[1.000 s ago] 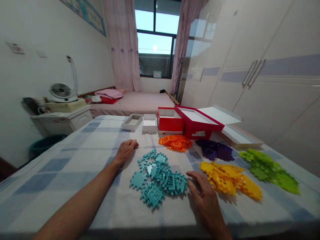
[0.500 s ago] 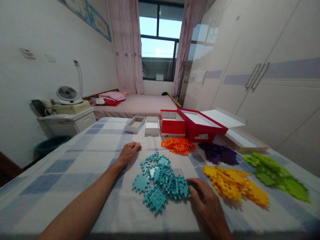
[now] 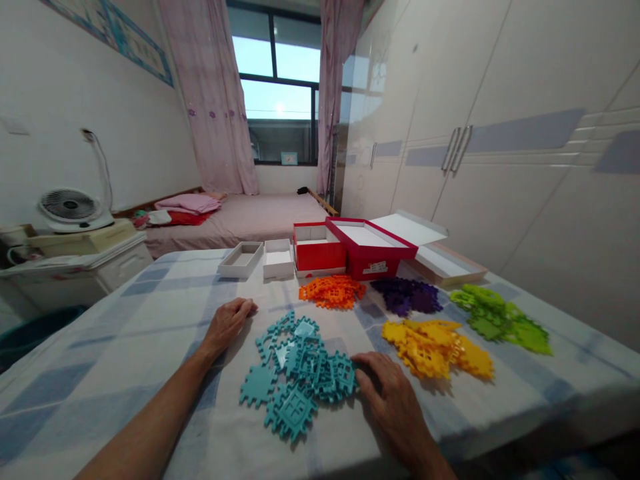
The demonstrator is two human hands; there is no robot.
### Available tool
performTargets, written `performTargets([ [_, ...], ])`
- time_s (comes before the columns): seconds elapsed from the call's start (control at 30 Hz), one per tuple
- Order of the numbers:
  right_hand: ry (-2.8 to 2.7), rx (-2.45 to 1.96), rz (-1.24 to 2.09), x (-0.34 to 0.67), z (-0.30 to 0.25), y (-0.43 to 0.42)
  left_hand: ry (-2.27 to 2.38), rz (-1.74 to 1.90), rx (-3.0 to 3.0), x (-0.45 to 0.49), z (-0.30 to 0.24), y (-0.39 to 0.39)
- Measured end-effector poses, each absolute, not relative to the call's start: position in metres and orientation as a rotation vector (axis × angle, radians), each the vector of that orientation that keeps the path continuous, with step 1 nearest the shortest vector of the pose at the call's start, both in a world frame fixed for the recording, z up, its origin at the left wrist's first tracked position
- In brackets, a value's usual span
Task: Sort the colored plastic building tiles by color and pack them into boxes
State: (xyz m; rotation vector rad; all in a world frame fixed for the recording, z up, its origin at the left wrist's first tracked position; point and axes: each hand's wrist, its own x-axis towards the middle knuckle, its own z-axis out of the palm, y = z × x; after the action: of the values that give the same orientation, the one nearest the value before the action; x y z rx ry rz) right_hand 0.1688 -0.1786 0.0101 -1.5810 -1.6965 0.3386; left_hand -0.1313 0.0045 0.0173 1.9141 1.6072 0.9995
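A loose pile of teal interlocking plastic tiles (image 3: 305, 363) with notched edges lies on the checked cloth between my hands. To its upper left, my left hand (image 3: 230, 323) rests on the cloth, holding nothing, its fingers loosely stretched forward. My right hand (image 3: 393, 393) lies at the pile's right edge, thumb and forefinger apart, fingertips at the nearest teal tiles; no tile shows lifted in it. Farther right is a heap of yellow tiles (image 3: 435, 347). Orange tiles (image 3: 333, 291), purple tiles (image 3: 407, 295) and green tiles (image 3: 500, 317) lie in separate heaps beyond.
Along the far side of the table stand a shallow grey box (image 3: 241, 267), a small white box (image 3: 278, 269), a red box (image 3: 320, 257), a larger crimson box (image 3: 375, 267) and a pale shallow tray (image 3: 445, 270). The cloth (image 3: 140, 320) covers the table, whose edge drops away at right.
The camera view has turned rightward, so everything sits farther left in the picture. Both hands and the tile heaps keep about the same places on the table.
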Motion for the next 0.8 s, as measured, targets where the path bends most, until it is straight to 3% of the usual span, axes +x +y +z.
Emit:
performTargets([
  [0.8,-1.718,-1.575,0.285,0.1717,0.0086,-0.1776,1.618,0.984,1.939,-0.1290,0.0212,0.0006],
])
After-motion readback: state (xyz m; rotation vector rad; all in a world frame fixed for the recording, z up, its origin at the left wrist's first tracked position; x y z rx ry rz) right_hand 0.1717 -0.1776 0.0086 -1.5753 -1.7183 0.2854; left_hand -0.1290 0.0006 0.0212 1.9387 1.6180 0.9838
